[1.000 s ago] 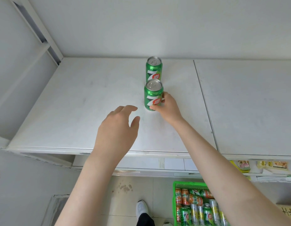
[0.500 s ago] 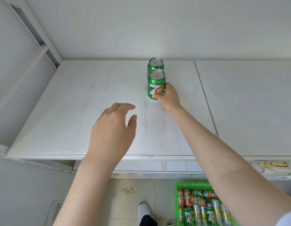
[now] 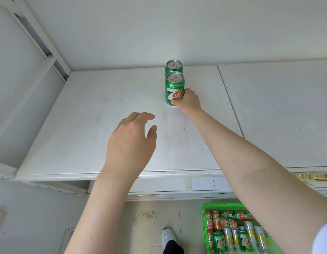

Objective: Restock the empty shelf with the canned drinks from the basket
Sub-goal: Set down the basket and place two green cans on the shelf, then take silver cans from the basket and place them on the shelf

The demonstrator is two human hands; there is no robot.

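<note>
Green front can [image 3: 174, 90] stands upright on the shelf [image 3: 104, 125] just in front of the rear can [image 3: 174, 67], my right hand [image 3: 189, 103] gripping its lower side, left hand [image 3: 130, 143] hovering open and empty; I should release gently so the row lines up straight.

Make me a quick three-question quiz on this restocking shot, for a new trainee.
1. True or false: the left hand is holding a can.
2. Multiple choice: how many cans stand on the shelf? A one, B two, C four.
3. Fill in the blank: the right hand grips the ___ can (front or back).

Key
1. False: it is open and holds nothing.
2. B: the front can and the back can right behind it.
3. Front.
</note>
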